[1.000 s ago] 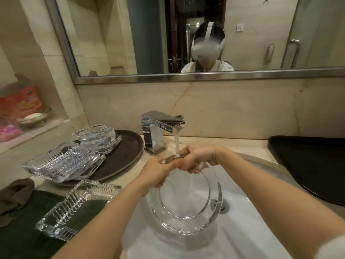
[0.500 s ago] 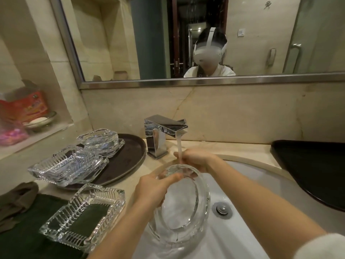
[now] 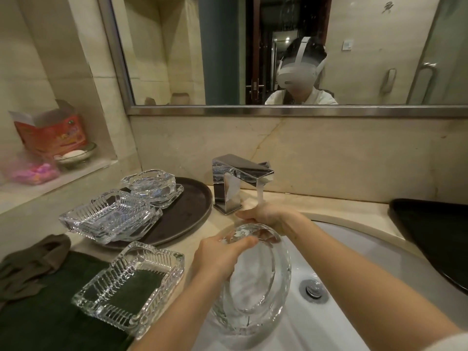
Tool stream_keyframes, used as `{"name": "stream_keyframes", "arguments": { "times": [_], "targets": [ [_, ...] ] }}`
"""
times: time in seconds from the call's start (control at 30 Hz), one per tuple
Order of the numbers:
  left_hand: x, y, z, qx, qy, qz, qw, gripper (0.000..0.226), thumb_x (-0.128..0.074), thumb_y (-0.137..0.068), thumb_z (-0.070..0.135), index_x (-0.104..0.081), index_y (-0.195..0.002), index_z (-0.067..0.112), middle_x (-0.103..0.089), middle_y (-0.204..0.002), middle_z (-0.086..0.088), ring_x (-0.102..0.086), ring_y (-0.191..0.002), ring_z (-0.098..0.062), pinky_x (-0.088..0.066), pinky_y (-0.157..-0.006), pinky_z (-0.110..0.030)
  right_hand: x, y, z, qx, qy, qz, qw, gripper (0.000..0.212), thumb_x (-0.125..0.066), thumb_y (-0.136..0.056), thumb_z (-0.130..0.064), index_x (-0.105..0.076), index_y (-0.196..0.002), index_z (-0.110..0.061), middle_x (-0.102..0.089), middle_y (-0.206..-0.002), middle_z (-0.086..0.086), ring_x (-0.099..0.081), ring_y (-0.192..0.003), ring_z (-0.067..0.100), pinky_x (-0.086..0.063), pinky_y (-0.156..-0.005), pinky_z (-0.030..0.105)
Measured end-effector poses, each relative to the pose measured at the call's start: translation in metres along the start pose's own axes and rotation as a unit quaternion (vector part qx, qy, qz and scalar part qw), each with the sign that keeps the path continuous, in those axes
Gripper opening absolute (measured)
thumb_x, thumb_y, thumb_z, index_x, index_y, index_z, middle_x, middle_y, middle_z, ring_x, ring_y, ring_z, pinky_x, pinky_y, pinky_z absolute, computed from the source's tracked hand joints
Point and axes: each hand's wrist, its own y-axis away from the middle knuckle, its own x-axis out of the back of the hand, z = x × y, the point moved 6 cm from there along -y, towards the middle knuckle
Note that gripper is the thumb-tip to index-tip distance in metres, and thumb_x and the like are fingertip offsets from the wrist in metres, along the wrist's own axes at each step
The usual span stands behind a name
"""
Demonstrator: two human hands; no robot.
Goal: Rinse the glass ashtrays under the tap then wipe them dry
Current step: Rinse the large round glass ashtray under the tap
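Observation:
A large round glass ashtray (image 3: pixel 255 287) stands on edge over the white sink (image 3: pixel 367 269), its hollow facing right. My left hand (image 3: pixel 220 257) grips its near left rim, thumb across the top. My right hand (image 3: pixel 268 216) holds the far top rim, directly under the water stream from the chrome tap (image 3: pixel 238 181). A ribbed rectangular glass ashtray (image 3: pixel 129 287) lies on the dark green towel (image 3: pixel 45 317). Further ashtrays, a stacked rectangular one (image 3: pixel 109 216) and a round-cornered one (image 3: pixel 152 186), sit on the brown round tray (image 3: pixel 187 211).
A brown cloth (image 3: pixel 30 259) lies crumpled at the left on the towel. A black tray (image 3: pixel 435 239) sits on the counter at the right. The wall niche at left holds a red box (image 3: pixel 53 133), a soap dish and a pink bag. The sink drain (image 3: pixel 312 288) is open.
The round ashtray has turned from facing me to edge-on, its hollow now to the right. My right hand moved up to the far rim under the stream.

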Motion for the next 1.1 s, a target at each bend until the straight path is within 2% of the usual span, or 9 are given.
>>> {"name": "stream_keyframes", "arguments": {
  "times": [0.07, 0.2, 0.33, 0.47, 0.6, 0.7, 0.83, 0.97, 1.1],
  "targets": [
    [0.0, 0.0, -0.001, 0.002, 0.006, 0.001, 1.0, 0.054, -0.084, -0.055, 0.045, -0.07, -0.097, 0.014, -0.053, -0.043, 0.004, -0.041, -0.038, -0.012, -0.03, -0.047, -0.022, 0.0, -0.002, -0.001, 0.021, -0.047, -0.006, 0.999, 0.042, -0.058, -0.085, -0.053, -0.061, -0.083, -0.011, -0.063, -0.079, 0.009, -0.054, -0.061, 0.017, -0.043, -0.06, 0.03],
    [0.0, 0.004, 0.001, -0.002, -0.01, 0.008, 1.0, 0.058, -0.083, -0.056, 0.046, -0.07, -0.102, 0.013, -0.061, -0.052, 0.002, -0.046, -0.04, -0.013, -0.033, -0.048, -0.023, -0.001, 0.008, -0.004, 0.111, -0.052, 0.029, 0.992, 0.03, -0.056, -0.09, -0.044, -0.059, -0.079, -0.016, -0.062, -0.072, 0.0, -0.056, -0.063, 0.013, -0.043, -0.058, 0.025],
    [-0.002, 0.005, 0.002, -0.006, -0.046, 0.018, 0.999, 0.06, -0.082, -0.051, 0.052, -0.07, -0.098, 0.017, -0.07, -0.077, -0.005, -0.067, -0.07, -0.029, -0.046, -0.056, -0.039, 0.013, 0.018, -0.004, 0.199, 0.004, 0.105, 0.974, 0.027, -0.064, -0.087, -0.021, -0.056, -0.061, -0.021, -0.057, -0.054, -0.011, -0.053, -0.05, 0.002, -0.039, -0.049, 0.016],
    [-0.002, 0.003, 0.001, -0.008, -0.02, 0.018, 1.0, 0.071, -0.078, -0.039, 0.058, -0.067, -0.092, 0.011, -0.056, -0.053, 0.0, -0.05, -0.051, -0.021, -0.035, -0.055, -0.025, 0.026, 0.022, -0.001, 0.215, 0.096, 0.215, 0.948, 0.025, -0.066, -0.084, -0.014, -0.06, -0.06, -0.016, -0.052, -0.054, -0.008, -0.047, -0.049, 0.006, -0.036, -0.05, 0.018],
    [-0.003, 0.005, 0.004, -0.023, -0.023, 0.017, 0.999, 0.053, -0.082, -0.049, 0.052, -0.072, -0.09, 0.019, -0.068, -0.075, -0.008, -0.055, -0.051, -0.02, -0.036, -0.055, -0.025, 0.004, 0.04, -0.031, 0.278, 0.148, 0.19, 0.93, 0.014, -0.064, -0.088, -0.02, -0.066, -0.077, -0.012, -0.05, -0.06, -0.013, -0.05, -0.052, -0.002, -0.034, -0.048, 0.008],
    [0.0, 0.007, 0.007, -0.041, -0.042, 0.025, 0.998, 0.039, -0.083, -0.051, 0.049, -0.068, -0.074, 0.022, -0.061, -0.057, 0.002, -0.054, -0.055, -0.019, -0.039, -0.057, -0.027, 0.019, 0.032, -0.013, 0.218, 0.143, 0.216, 0.941, 0.025, -0.062, -0.088, -0.019, -0.06, -0.065, -0.013, -0.054, -0.062, -0.003, -0.053, -0.059, 0.01, -0.035, -0.05, 0.013],
    [0.002, 0.008, 0.012, -0.068, -0.038, 0.018, 0.997, 0.031, -0.085, -0.052, 0.045, -0.065, -0.069, 0.029, -0.059, -0.054, 0.011, -0.053, -0.057, -0.014, -0.043, -0.06, -0.028, 0.032, 0.034, 0.026, 0.16, 0.015, 0.262, 0.952, 0.032, -0.058, -0.092, -0.023, -0.062, -0.073, 0.003, -0.065, -0.075, 0.016, -0.056, -0.058, 0.019, -0.043, -0.052, 0.023],
    [-0.001, 0.01, 0.017, -0.074, -0.057, 0.03, 0.995, 0.029, -0.082, -0.06, 0.045, -0.064, -0.069, 0.024, -0.055, -0.052, 0.011, -0.053, -0.057, -0.012, -0.037, -0.058, -0.024, 0.008, 0.051, -0.004, 0.224, 0.02, 0.268, 0.937, 0.037, -0.045, -0.097, -0.029, -0.067, -0.085, -0.002, -0.068, -0.083, 0.015, -0.061, -0.074, 0.024, -0.046, -0.067, 0.032],
    [0.002, 0.013, 0.019, -0.087, -0.054, 0.042, 0.994, 0.029, -0.083, -0.059, 0.042, -0.062, -0.064, 0.022, -0.052, -0.046, 0.013, -0.05, -0.053, -0.012, -0.039, -0.058, -0.025, 0.008, 0.041, -0.002, 0.164, -0.021, 0.263, 0.95, 0.034, -0.041, -0.09, -0.029, -0.058, -0.066, -0.013, -0.065, -0.081, 0.008, -0.061, -0.078, 0.025, -0.049, -0.075, 0.032]
  ]
}}
